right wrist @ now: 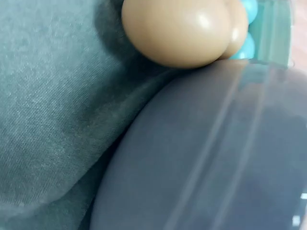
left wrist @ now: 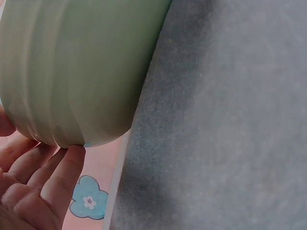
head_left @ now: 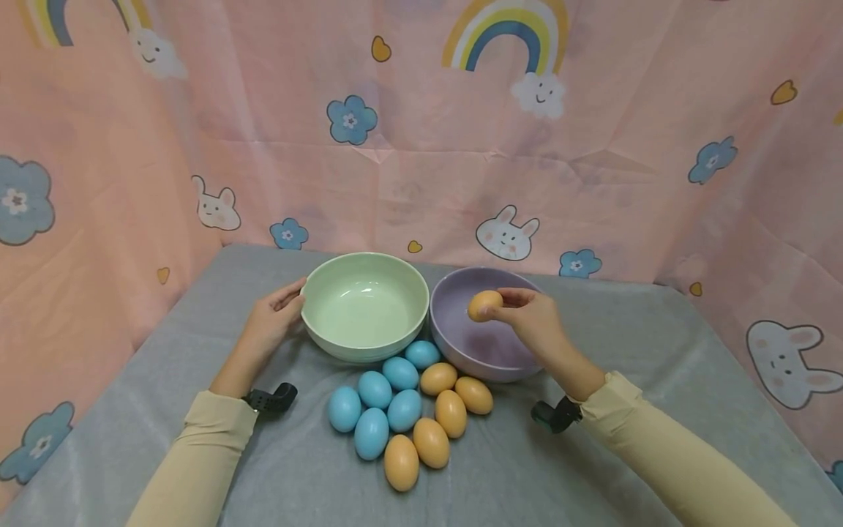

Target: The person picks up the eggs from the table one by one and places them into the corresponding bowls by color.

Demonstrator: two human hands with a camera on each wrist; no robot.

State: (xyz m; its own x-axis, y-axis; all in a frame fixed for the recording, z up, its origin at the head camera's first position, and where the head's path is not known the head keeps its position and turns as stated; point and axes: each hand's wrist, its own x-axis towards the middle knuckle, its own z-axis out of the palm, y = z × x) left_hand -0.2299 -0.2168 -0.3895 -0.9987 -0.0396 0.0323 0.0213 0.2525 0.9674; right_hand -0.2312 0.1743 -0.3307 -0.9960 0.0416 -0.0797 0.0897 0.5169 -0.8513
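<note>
My right hand [head_left: 535, 322] pinches an orange egg [head_left: 484, 305] between thumb and fingers, over the purple bowl [head_left: 454, 344]. My left hand [head_left: 271, 318] touches the outer left side of the light green bowl [head_left: 365, 307]. In the left wrist view its fingertips [left wrist: 72, 155] rest against the ridged wall of that bowl [left wrist: 86, 67]. In front of the bowls, several blue eggs [head_left: 372, 433] lie in a cluster on the left, beside several orange eggs [head_left: 431, 443]. The right wrist view shows the purple bowl's outer wall [right wrist: 192, 158] close up, with an orange egg [right wrist: 177, 31] beside it; the right hand is hidden there.
Both bowls stand side by side on a grey cloth-covered table [head_left: 593, 468]. A pink printed curtain [head_left: 421, 168] hangs behind and along both sides. Dark straps with wrist cameras [head_left: 271, 397] sit at both cuffs.
</note>
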